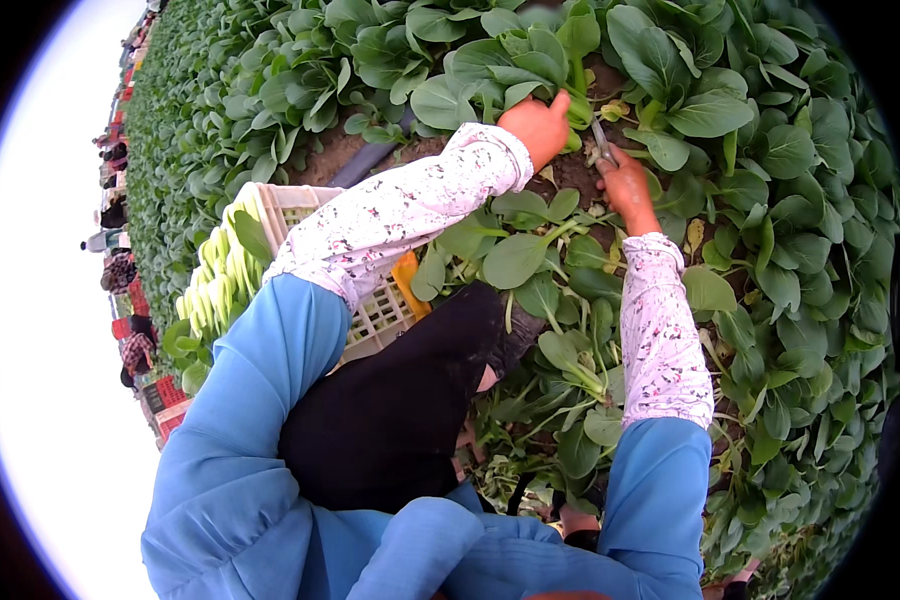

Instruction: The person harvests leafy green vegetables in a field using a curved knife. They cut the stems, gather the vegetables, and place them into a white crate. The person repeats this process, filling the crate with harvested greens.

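My left hand (538,130) is closed around a bok choy plant (515,72), gripping it low near the pale stalks. Its broad green leaves spread out above and to the left of the hand. Close by on the right, my right hand (627,190) grips what looks like a small knife (599,138). The grey metal blade points up toward the base of the plant, and the fingers cover its handle. Whether the blade touches the stalks I cannot tell. Cut or loose leaves (516,258) lie on the soil below both hands.
A pale plastic crate (378,318) stands left of my knee, with harvested bok choy (213,275) stacked at its side. A yellow piece (410,285) sits on the crate's edge. Dense standing bok choy (800,270) surrounds me. Distant people and red crates (160,395) line the far left.
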### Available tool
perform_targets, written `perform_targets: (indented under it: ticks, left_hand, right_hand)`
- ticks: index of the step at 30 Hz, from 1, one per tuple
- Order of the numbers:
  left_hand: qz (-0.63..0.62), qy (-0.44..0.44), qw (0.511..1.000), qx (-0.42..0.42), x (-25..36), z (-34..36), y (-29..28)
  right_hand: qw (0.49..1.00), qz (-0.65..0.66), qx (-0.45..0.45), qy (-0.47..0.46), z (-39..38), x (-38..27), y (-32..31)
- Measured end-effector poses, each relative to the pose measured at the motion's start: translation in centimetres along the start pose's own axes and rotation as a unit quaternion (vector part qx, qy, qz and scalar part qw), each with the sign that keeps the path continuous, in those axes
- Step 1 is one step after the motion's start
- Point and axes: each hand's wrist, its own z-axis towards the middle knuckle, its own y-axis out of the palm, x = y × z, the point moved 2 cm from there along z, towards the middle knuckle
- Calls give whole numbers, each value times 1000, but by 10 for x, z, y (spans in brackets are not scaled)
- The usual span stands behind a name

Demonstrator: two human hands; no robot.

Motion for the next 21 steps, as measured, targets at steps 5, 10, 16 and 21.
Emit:
perform_targets:
  ticks: [5, 10, 16, 21]
  left_hand:
    - [58, 51, 997, 24, 10, -8, -13]
    - [40, 2, 998, 53, 13, -11, -8]
    - [22, -10, 999, 30, 16, -13, -3]
    - [-1, -18, 998, 52, 13, -24, 3]
  right_hand:
    - [991, -72, 32, -109, 9, 30, -9]
    - [986, -117, 21, -117, 21, 21, -5]
    - [960, -213, 49, -178, 33, 27, -3]
    - [959, -220, 46, -171, 14, 25, -1]
